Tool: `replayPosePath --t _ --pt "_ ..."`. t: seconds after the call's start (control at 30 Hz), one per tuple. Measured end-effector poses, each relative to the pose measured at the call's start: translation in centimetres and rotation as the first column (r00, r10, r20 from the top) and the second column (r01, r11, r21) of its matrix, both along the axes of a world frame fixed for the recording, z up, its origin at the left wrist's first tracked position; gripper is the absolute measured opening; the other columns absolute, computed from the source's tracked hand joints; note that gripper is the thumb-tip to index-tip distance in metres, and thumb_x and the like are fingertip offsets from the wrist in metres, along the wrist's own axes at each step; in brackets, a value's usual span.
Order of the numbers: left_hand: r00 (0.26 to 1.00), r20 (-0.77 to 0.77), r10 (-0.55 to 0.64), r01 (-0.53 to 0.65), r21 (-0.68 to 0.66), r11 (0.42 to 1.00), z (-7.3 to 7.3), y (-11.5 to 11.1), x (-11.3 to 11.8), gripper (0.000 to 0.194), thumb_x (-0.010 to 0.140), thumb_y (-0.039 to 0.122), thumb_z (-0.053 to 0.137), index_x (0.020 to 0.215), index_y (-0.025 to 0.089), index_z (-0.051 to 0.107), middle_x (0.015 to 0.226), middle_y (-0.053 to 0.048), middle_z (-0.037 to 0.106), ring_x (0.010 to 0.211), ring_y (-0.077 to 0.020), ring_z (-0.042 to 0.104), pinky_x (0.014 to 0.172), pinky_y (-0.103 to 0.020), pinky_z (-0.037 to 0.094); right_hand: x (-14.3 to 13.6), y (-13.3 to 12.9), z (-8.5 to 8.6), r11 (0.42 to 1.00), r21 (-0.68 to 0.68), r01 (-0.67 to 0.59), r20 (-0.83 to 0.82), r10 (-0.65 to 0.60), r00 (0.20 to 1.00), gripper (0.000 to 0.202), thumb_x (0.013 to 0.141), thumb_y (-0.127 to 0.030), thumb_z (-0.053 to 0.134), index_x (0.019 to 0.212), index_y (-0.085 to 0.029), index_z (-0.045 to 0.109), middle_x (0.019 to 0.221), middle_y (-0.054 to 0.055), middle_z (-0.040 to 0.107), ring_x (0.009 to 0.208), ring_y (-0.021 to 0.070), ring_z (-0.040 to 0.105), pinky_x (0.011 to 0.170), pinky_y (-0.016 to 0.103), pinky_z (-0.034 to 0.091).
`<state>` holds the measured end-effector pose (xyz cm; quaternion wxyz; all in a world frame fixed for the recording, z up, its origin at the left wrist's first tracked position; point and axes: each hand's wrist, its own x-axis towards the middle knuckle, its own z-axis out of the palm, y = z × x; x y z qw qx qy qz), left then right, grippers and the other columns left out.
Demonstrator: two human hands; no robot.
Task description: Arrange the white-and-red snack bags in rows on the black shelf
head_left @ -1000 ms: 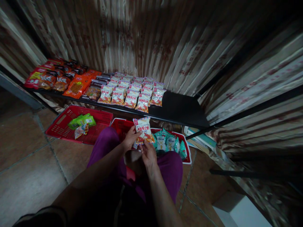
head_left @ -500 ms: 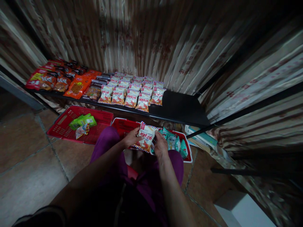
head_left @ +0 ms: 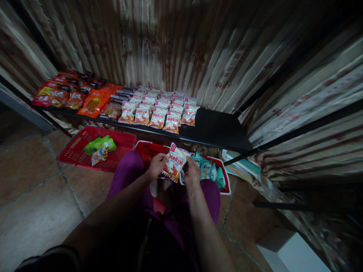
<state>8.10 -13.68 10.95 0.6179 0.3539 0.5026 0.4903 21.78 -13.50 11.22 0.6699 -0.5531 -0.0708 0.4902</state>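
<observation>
Between my two hands is a white and orange snack bag [head_left: 175, 162] with striped ends and red lettering, held over the red baskets. My left hand [head_left: 157, 165] pinches its left edge. The fingers of my right hand [head_left: 192, 172] close on its right edge. Below and behind the bag lies a red basket [head_left: 147, 149], partly hidden by my hands and knee. Green snack bags [head_left: 208, 169] fill the basket's right part, just beyond my right hand. On the black shelf [head_left: 218, 126] ahead, matching snack bags [head_left: 158, 116] stand in several rows.
Left on the shelf are orange packets [head_left: 93, 104] and dark-red bags [head_left: 56, 94]. Another red basket [head_left: 76, 149] at the left holds green packets [head_left: 99, 144] and a small colourful bag [head_left: 99, 156]. Books [head_left: 241, 162] lie under the shelf's right end; a white box [head_left: 300, 253] stands at lower right.
The snack bag has tilted and turned a little between my hands, its top edge now sloping down to the right. Both hands keep hold of it; the shelf rows look the same.
</observation>
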Motion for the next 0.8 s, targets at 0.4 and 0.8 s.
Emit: replayPosePath --t 0.4,0.8 --pt "0.999 -0.023 0.028 -0.028 0.02 0.999 0.5 0.9 -0.2 0.032 0.076 0.032 0.058 0.104 0.018 0.053 0.075 -0.001 0.064 0.065 -0.0132 0.06 0.065 -0.026 0.048 -0.8 -2.0 0.9 0.911 0.109 -0.398 -0.117 0.409 0.905 0.031 0.065 -0.039 0.073 0.088 -0.02 0.064 0.085 0.001 0.072 0.071 0.017 0.067 0.062 0.028 0.054" --pt "0.932 -0.362 -0.017 0.15 0.342 0.928 3.0 -2.0 0.1 0.04 0.075 0.031 0.063 0.114 0.024 0.06 0.132 -0.007 0.049 0.127 -0.0254 0.037 0.11 -0.036 0.021 -1.9 -2.4 1.5 0.961 0.114 -0.253 0.033 0.251 0.968 0.027 0.065 -0.035 0.071 0.09 -0.024 0.069 0.091 -0.001 0.072 0.08 0.0156 0.066 0.071 0.026 0.053"
